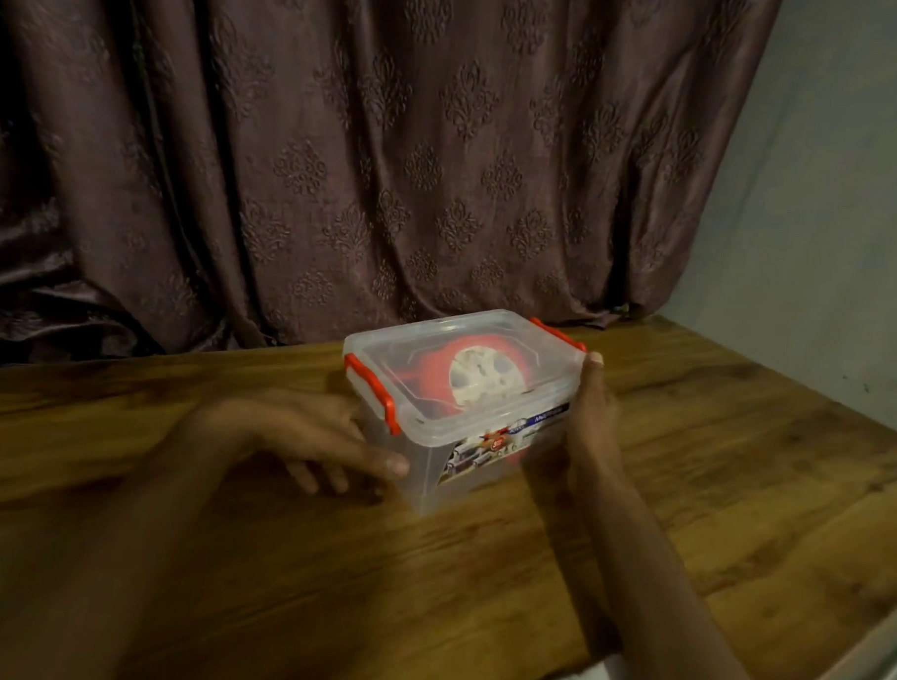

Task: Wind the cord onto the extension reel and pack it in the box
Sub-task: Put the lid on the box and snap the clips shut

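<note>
A clear plastic box [431, 457] with red side latches stands on the wooden table [323, 565], its clear lid [426, 339] on top. Through the lid I see the extension reel [478, 374], red with a white hub, lying inside. My left hand [324, 437] lies against the box's left side with straight fingers and the thumb on the front corner. My right hand [589, 418] rests flat against the right side, fingertips up by the right red latch [557, 333]. The left latch [377, 393] looks folded down.
A dark patterned curtain [341, 155] hangs right behind the table. A grey wall [843, 203] closes the right side. The table's near right edge [833, 665] runs diagonally, with a pale surface below it.
</note>
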